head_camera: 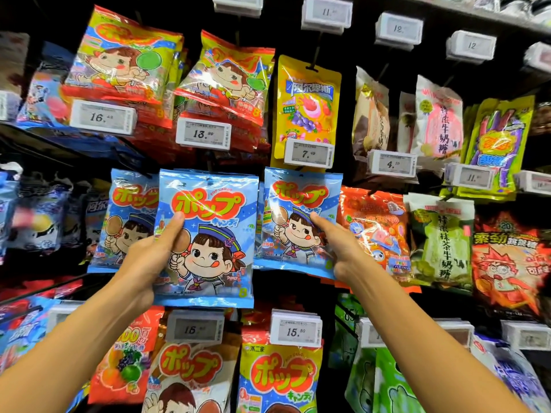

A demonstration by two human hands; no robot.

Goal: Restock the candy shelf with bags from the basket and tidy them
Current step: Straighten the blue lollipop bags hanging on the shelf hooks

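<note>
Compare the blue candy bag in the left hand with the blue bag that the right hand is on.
The left-hand bag sits forward of the row, overlapping a third blue bag; the right-hand bag lies back among the hanging stock. The left hand grips its bag by the left edge, thumb on the front; the right hand pinches its bag at the right edge. Both show the same blue print of a sailor-capped girl with a lollipop.

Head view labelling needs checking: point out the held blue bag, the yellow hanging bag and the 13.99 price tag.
held blue bag point(213, 253): head view, cartoon face.
yellow hanging bag point(308, 110): head view, fruit picture.
13.99 price tag point(203, 134): head view, printed digits.
</note>
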